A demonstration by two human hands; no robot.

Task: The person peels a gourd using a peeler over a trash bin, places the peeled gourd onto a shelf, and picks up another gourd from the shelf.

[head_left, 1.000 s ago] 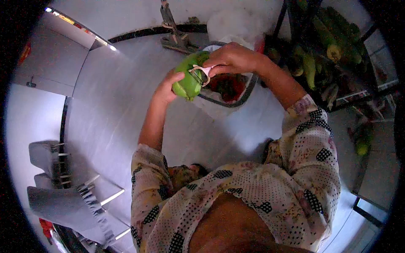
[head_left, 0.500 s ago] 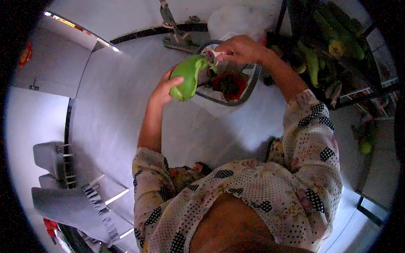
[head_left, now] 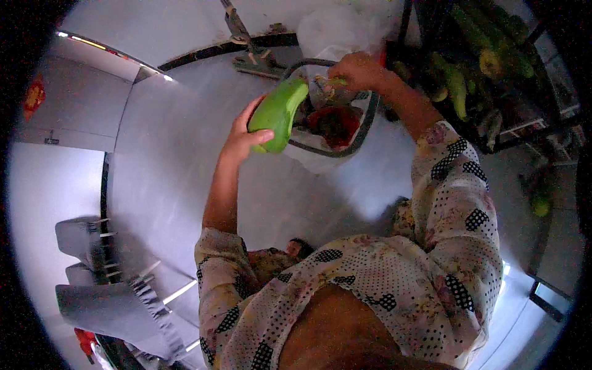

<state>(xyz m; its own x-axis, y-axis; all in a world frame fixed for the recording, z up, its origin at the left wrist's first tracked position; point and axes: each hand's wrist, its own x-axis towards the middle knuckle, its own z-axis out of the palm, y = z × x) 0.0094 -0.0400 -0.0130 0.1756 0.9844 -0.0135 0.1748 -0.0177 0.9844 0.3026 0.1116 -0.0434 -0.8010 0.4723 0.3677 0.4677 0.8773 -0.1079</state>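
A smooth, light green, elongated vegetable (head_left: 275, 118), which looks like a gourd, is gripped in my left hand (head_left: 240, 134). The thumb lies across its lower end and the fingers go behind it. To its right, my right hand (head_left: 362, 73) is closed in a pinch over the bin. A small pale and yellowish-green thing (head_left: 332, 85) shows at its fingertips, too blurred to name. My right hand is apart from the vegetable. Below both is a dark-rimmed bin (head_left: 364, 132) with a white liner, and reddish and dark waste (head_left: 335, 125) inside.
A floor broom or mop head (head_left: 259, 65) stands behind the bin near the wall. At the right, a dark rack holds several long green gourds (head_left: 490, 61). Grey chairs (head_left: 98, 308) are at the lower left. A cabinet (head_left: 74, 117) lines the left side.
My right hand has moved away to the right from the vegetable's top. The loose green strip near that end is no longer there. My left hand still holds the vegetable, now turned slightly.
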